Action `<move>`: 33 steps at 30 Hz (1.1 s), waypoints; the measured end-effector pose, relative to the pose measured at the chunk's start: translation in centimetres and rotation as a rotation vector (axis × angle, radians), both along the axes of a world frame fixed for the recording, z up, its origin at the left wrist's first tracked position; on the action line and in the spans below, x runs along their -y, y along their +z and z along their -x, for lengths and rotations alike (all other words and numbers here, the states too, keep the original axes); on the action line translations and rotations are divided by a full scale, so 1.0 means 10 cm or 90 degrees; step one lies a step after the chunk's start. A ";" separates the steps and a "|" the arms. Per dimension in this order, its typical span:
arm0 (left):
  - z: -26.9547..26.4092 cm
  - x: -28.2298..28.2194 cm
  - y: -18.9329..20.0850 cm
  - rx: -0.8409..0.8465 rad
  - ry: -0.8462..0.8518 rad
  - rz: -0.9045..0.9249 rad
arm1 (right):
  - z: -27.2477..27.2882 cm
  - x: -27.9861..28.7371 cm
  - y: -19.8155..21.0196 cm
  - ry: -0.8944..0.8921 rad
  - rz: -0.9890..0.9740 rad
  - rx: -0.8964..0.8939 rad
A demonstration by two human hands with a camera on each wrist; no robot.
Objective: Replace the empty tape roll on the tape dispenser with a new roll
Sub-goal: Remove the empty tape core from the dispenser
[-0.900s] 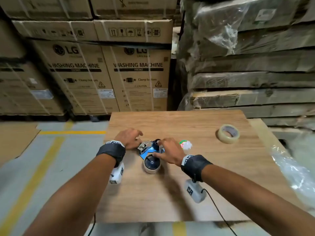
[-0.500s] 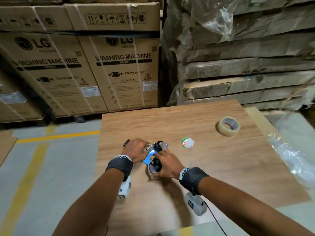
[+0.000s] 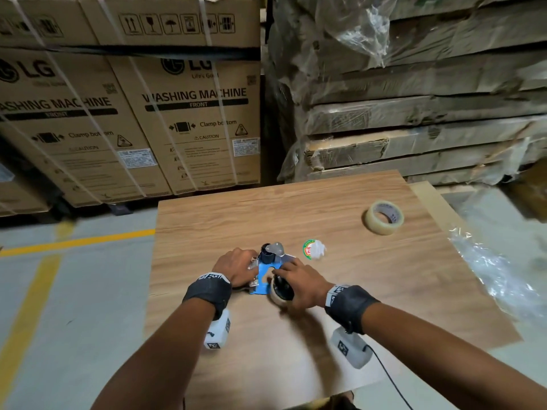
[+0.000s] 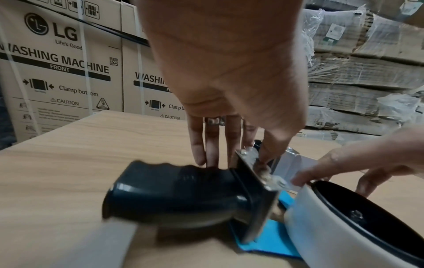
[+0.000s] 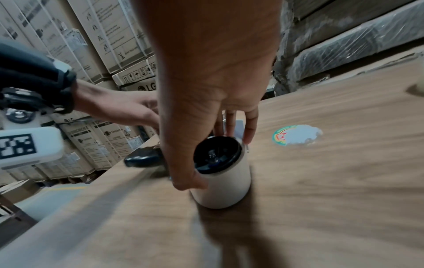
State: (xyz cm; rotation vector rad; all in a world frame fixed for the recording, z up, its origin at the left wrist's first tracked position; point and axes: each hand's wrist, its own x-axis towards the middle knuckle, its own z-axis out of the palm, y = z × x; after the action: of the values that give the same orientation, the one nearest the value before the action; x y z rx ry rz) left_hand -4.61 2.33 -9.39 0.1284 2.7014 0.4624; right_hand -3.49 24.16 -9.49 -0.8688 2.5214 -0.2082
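The tape dispenser (image 3: 263,275) lies on its side on the wooden table (image 3: 384,291), blue plate (image 4: 275,241) down and black handle (image 4: 160,194) pointing toward me. My left hand (image 3: 250,269) pinches its metal frame (image 4: 257,168) between thumb and fingers. The empty cream roll (image 5: 227,186) sits on the black hub (image 5: 218,154). My right hand (image 5: 218,157) grips this roll, thumb on the near side and fingers on the far side. The new clear tape roll (image 3: 384,217) lies flat at the far right of the table, out of both hands.
A round green and red label with a crumpled white scrap (image 3: 313,250) lies just right of the dispenser. Clear plastic sheeting (image 3: 497,270) hangs off the table's right edge. Stacked washing machine cartons (image 3: 189,113) and wrapped flat packs (image 3: 414,113) stand behind the table.
The dispenser has been drawn toward the table's near left and turned. My right hand has slid from the dispenser body down onto the empty roll and closed round it.
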 end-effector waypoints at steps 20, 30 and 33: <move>0.29 -1.24 0.03 -0.047 0.311 -0.239 | 0.75 -1.53 -0.06 -0.150 0.070 0.054; 0.32 -1.49 -0.05 -0.039 0.275 -0.174 | 0.93 -1.50 0.02 -0.117 0.124 0.112; 0.14 -1.49 -0.06 -0.027 0.324 -0.174 | 1.00 -1.53 0.06 -0.089 0.112 0.132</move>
State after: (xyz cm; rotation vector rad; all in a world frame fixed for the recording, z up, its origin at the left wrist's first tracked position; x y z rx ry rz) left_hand -5.97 17.24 -10.01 -0.4913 2.6806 0.9844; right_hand -13.51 39.45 -8.86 -0.6964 2.3942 -0.5438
